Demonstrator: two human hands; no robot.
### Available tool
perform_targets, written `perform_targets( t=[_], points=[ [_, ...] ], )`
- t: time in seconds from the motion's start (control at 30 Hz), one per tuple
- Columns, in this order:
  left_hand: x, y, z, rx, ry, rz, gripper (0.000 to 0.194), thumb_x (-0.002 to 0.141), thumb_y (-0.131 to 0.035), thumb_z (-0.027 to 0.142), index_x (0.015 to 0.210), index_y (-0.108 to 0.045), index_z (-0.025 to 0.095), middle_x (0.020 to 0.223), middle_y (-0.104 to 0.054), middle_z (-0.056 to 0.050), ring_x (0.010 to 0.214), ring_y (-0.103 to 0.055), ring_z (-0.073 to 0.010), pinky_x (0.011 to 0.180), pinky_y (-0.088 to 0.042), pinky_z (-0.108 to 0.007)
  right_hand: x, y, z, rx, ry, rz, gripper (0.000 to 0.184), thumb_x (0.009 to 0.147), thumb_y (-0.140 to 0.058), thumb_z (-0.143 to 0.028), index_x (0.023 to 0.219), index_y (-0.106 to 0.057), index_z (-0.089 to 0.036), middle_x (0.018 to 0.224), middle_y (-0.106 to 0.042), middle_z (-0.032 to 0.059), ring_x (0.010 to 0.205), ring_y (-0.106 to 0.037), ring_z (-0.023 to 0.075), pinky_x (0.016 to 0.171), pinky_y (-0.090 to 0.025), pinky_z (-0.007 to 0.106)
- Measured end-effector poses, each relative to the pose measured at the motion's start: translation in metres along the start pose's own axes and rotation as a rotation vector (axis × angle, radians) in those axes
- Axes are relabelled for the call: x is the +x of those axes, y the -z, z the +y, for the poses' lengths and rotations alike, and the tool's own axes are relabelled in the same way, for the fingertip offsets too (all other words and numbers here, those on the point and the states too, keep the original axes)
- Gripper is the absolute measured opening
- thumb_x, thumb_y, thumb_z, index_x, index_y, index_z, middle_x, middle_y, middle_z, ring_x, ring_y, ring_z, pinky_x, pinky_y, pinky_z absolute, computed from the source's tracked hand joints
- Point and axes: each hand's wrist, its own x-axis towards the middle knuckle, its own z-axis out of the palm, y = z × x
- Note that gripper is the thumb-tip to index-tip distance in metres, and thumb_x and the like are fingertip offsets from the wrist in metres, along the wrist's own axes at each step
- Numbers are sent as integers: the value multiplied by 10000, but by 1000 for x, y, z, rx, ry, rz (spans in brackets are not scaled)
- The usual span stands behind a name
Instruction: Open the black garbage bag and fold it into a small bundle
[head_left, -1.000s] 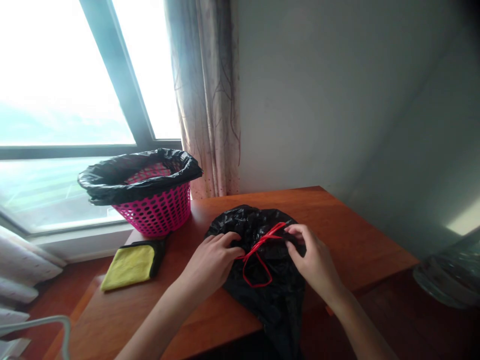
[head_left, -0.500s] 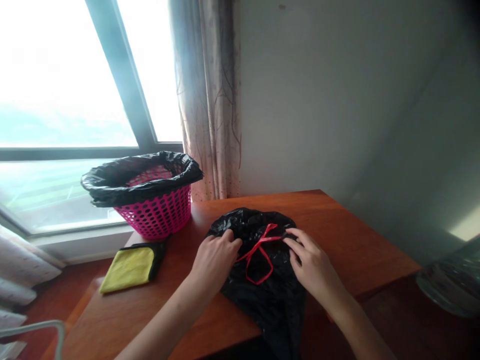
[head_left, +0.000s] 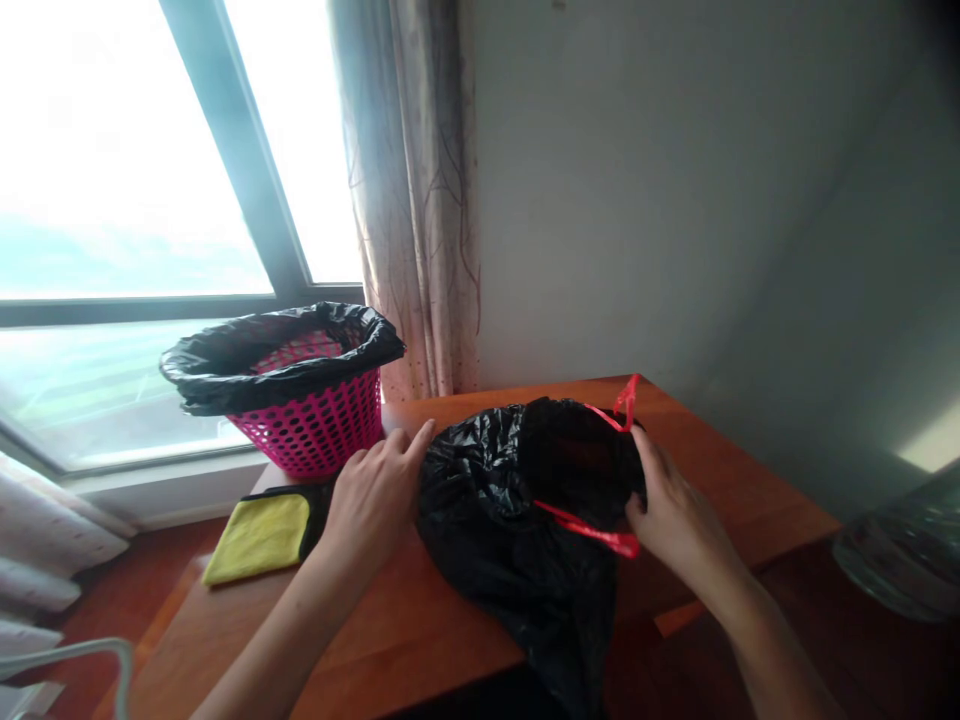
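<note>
A black drawstring garbage bag (head_left: 517,590) lies on the wooden table, its lower part hanging over the front edge. The mouth of the bag gapes toward the right, with a red drawstring (head_left: 589,528) looping out on its near and far sides. At the right rim of the mouth, my right hand (head_left: 679,510) grips the plastic between thumb and fingers. My left hand (head_left: 379,495) is beside the bag's left side, fingers stretched out and holding nothing; whether it touches the plastic is hard to tell.
On the table (head_left: 465,640), a pink perforated basket (head_left: 319,425) lined with black plastic stands at the back left by the window. A folded yellow cloth (head_left: 259,537) lies in front of it. A large clear container (head_left: 904,550) is at the far right.
The bag's mouth has been spread open and the drawstring pulled apart into two separate loops. My left hand has moved left off the gathered mouth; my right hand has shifted right.
</note>
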Motion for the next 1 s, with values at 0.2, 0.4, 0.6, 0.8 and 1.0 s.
perform_targets(
  t=[0.2, 0.4, 0.6, 0.8, 1.0],
  points=[
    [-2, 10, 19, -311, -110, 210, 335, 927, -459, 185, 1236, -580, 233, 1223, -605, -85, 1006, -626, -239, 867, -500, -379, 3, 4, -5, 133, 63, 9, 663, 854, -534, -202, 1489, -351, -255, 1447, -487, 136, 1299, -533, 304, 1022, -514, 472],
    [-15, 23, 72, -402, -224, 291, 159, 910, -578, 286, 1030, -677, 253, 1408, -520, -92, 1220, -518, -312, 976, -471, -514, 16, 10, -15, 134, 126, 156, 205, 896, -562, -252, 1061, -683, -229, 1368, -529, 129, 1255, -539, 315, 1047, -488, 520],
    [-14, -8, 81, -313, -180, 241, 100, 879, -625, 278, 864, -703, 218, 1463, -486, -125, 1300, -469, -365, 985, -462, -570, 30, 9, -29, 123, 335, 13, 291, 883, -505, -84, 1005, -715, -243, 1292, -615, 87, 1177, -597, 266, 1000, -535, 449],
    [-4, -24, 52, -221, -92, 162, 231, 837, -657, 228, 1061, -711, 235, 1469, -472, -163, 1284, -487, -390, 930, -490, -558, 37, -9, -5, 128, 141, 21, 423, 900, -487, -152, 1308, -582, -210, 1230, -651, 120, 1085, -666, 277, 932, -563, 435],
    [3, -20, 3, -145, -52, 47, 343, 841, -613, 145, 1158, -703, 240, 1431, -519, -164, 1223, -556, -387, 927, -501, -541, 28, -12, 32, 176, -15, 18, 385, 892, -553, -261, 1263, -603, -170, 1235, -646, 148, 1155, -635, 307, 972, -539, 463]
  ],
)
